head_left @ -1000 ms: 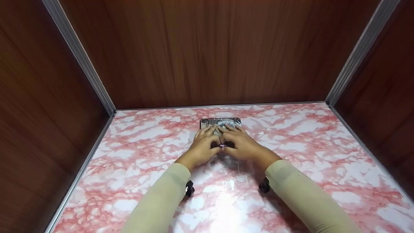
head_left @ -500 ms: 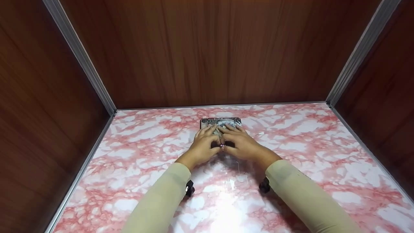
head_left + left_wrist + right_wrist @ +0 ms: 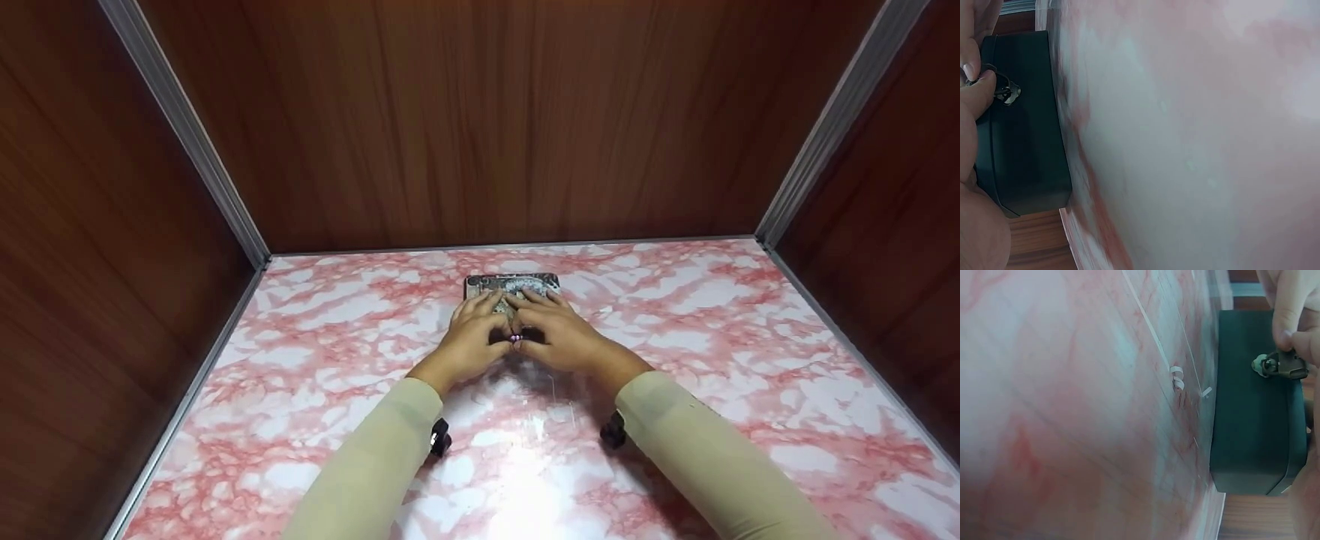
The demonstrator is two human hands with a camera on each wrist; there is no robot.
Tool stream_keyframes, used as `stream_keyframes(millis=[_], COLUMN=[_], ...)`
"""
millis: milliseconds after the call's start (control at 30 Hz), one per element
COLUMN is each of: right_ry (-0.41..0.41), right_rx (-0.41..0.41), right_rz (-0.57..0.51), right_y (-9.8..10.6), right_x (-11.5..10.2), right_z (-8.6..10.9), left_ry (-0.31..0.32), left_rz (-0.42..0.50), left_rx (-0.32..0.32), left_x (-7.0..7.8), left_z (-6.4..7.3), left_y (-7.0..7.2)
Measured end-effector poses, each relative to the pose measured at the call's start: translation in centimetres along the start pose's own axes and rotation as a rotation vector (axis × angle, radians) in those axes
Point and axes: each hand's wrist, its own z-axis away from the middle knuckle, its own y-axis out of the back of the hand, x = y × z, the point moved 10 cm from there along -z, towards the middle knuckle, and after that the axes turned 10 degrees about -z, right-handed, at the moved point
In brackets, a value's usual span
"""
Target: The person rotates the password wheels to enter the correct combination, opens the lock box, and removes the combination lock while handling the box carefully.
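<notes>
A small box (image 3: 512, 282) with a grey, patterned lid sits on the table beneath both hands. Its front is dark green in the wrist views. The left hand (image 3: 471, 339) lies on the left part of the lid, fingers stretched forward, with its thumb at the metal latch (image 3: 1012, 93) on the front. The right hand (image 3: 561, 336) mirrors it on the right part. Both thumbs meet at the latch and hold its swinging metal piece (image 3: 1293, 367). The index fingers bend inward close to the thumbs. Part of the lid is hidden under the hands.
The table (image 3: 315, 360) has a red and white marbled cover, with thin whitish scuffs in front of the box. Brown wood-grain panels (image 3: 480, 127) with metal edging stand behind and at both sides. A black device (image 3: 439, 436) is strapped at each wrist.
</notes>
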Motion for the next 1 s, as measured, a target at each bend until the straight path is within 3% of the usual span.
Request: stream_keyframes(millis=[1000], right_ry=[-0.029], right_rx=[-0.015], right_rz=[0.002], right_y=[0.00], right_x=[0.08], right_z=[0.08], left_ry=[0.001], left_rz=[-0.004], left_rx=[0.008], left_x=[0.01], left_z=[-0.12], left_y=[0.01])
